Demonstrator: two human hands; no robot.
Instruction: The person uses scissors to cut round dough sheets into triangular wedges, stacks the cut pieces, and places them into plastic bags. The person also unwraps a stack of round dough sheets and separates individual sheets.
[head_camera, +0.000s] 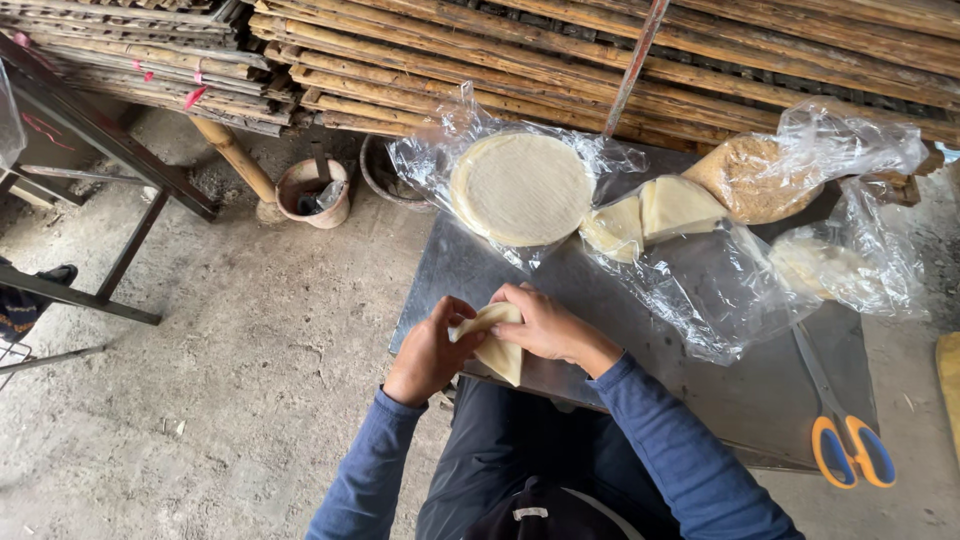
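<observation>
**Two hands fold a pale wrapper at a metal table's edge**

Seen from above, a person in blue sleeves sits at a metal table (700, 390). The left hand (432, 350) and right hand (545, 325) are both closed around a pale folded wrapper (497, 345), held between them at the table's near-left edge. To the right, orange-handled scissors (848, 445) lie near the table's front corner. Further back sit plastic bags: one holds cut wrapper pieces (655, 215), another a round stack of wrappers (522, 188), and a third a brown crumbly filling (755, 178). On the concrete floor to the left stands a small pot (313, 192). Bamboo racks (500, 60) fill the far background.
</observation>
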